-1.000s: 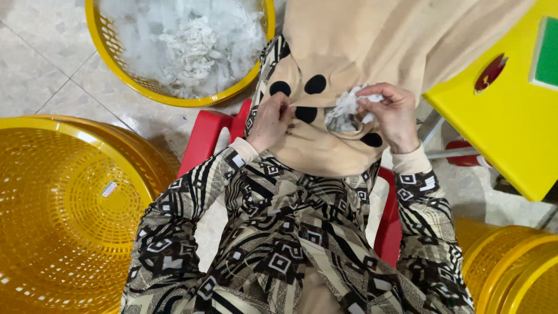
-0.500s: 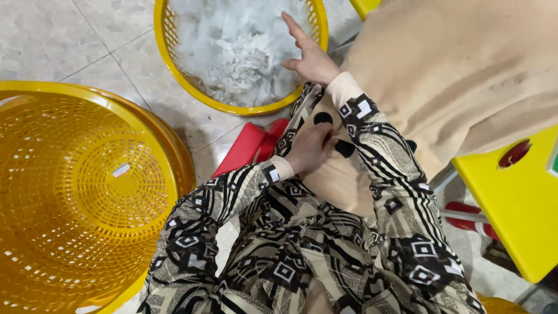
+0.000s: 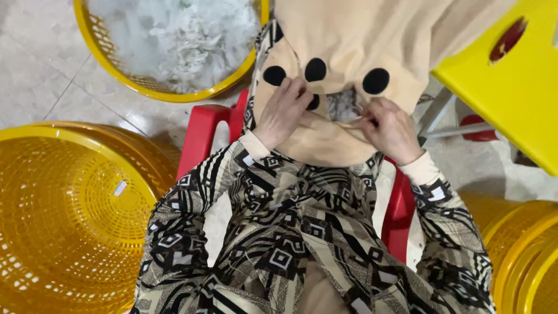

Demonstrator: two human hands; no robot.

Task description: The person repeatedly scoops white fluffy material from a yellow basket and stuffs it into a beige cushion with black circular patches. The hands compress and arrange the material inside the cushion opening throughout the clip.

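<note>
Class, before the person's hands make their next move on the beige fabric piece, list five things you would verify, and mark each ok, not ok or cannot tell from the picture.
1. Left hand grips the beige fabric piece beside its black spots: ok.
2. Right hand pinches the edge of the opening: ok.
3. White stuffing shows inside the opening: ok; how full the piece is: cannot tell.
4. Basket of white stuffing lies on the floor ahead of the left hand: ok.
5. Big yellow basket at the left holds no stuffing: ok.
</note>
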